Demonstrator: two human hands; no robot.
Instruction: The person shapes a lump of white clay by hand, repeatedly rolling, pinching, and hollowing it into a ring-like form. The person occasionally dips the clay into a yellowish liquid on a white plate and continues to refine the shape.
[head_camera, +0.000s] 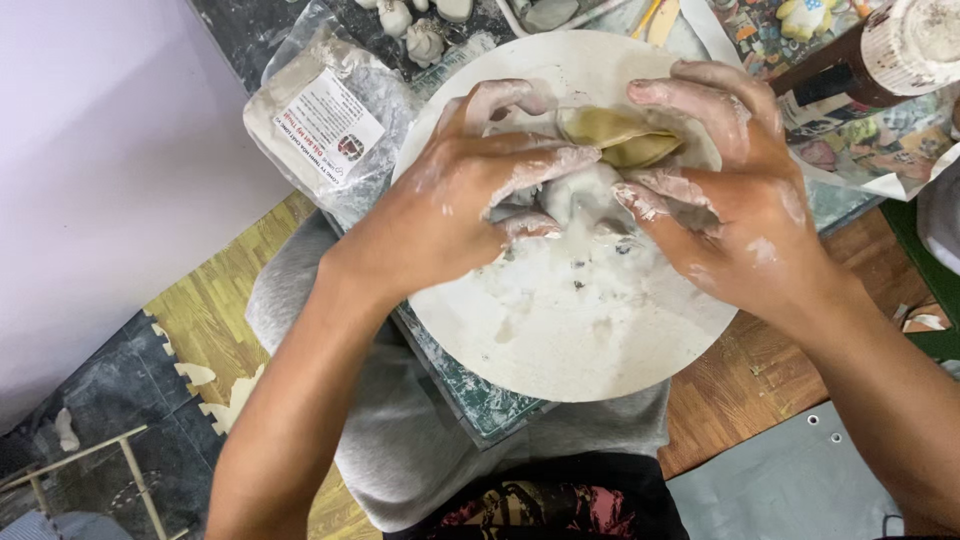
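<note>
We clamp our left hand (455, 195) and right hand (725, 190) together around a pale clay lump (580, 195). An olive sponge (620, 138) sits just above the grip, under our right fingertips. Beneath the grip lies a round white board (570, 340).

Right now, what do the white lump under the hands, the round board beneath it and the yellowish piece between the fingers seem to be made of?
White lump: looks like soft wet clay, smearing both hands.
Round board: probably plaster or stone-like, matt off-white, with pale smears and crumbs.
Yellowish piece: perhaps a damp sponge or a leaf; smooth, olive-tan, folded. I can't tell which.
</note>
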